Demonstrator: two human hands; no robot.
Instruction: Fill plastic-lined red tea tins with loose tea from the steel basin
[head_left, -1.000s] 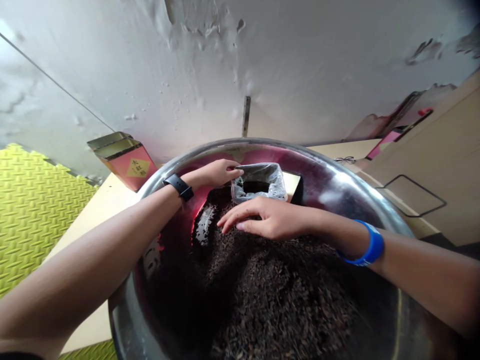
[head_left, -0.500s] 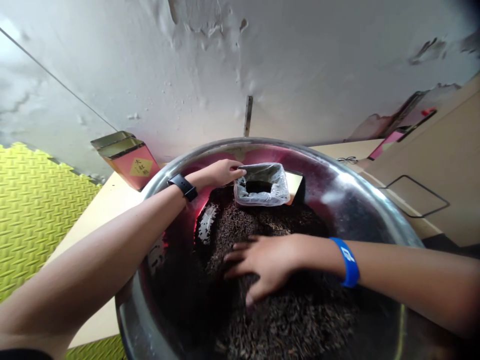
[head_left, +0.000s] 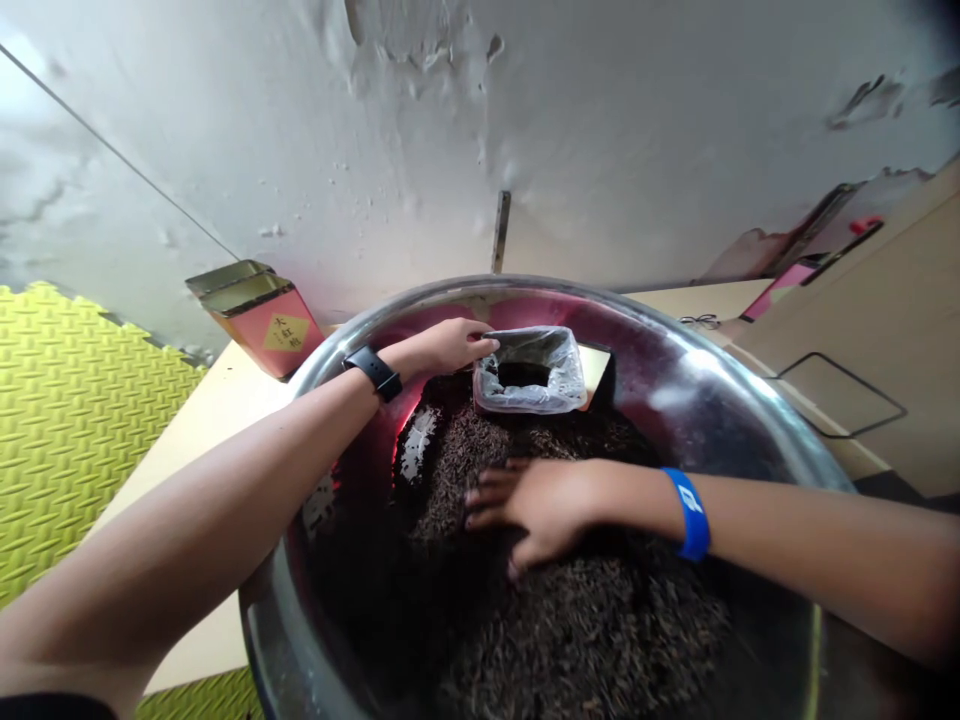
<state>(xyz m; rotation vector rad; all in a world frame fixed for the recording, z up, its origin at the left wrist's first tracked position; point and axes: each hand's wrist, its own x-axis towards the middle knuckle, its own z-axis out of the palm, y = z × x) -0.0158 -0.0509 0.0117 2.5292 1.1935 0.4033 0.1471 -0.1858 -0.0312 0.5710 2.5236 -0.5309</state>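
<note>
My left hand (head_left: 455, 345) pinches the left edge of a clear plastic liner bag (head_left: 530, 400), folded out over the mouth of a box-shaped tin whose inside looks dark. The lined tin stands at the far side of a big round metal basin (head_left: 281, 600). My right hand (head_left: 536, 505) lies palm down, fingers spread, on loose dark tea leaves (head_left: 592, 640) heaped in the basin. Its fingertips touch the leaves, and nothing shows in its grasp. A pale gold surface (head_left: 595, 370) shows right beside the lined tin; I cannot tell what it belongs to.
Left of the basin, an open pink tin (head_left: 274, 330) with a yellow label stands on a pale wooden table (head_left: 187, 470). Yellow-green foam matting (head_left: 75, 420) covers the floor there. A peeling wall (head_left: 420, 200) rises behind. Pale panels with a wire handle (head_left: 844, 395) flank the right side.
My right hand has shifted slightly away from me and to the right over the tea leaves. My left hand keeps its hold on the liner bag.
</note>
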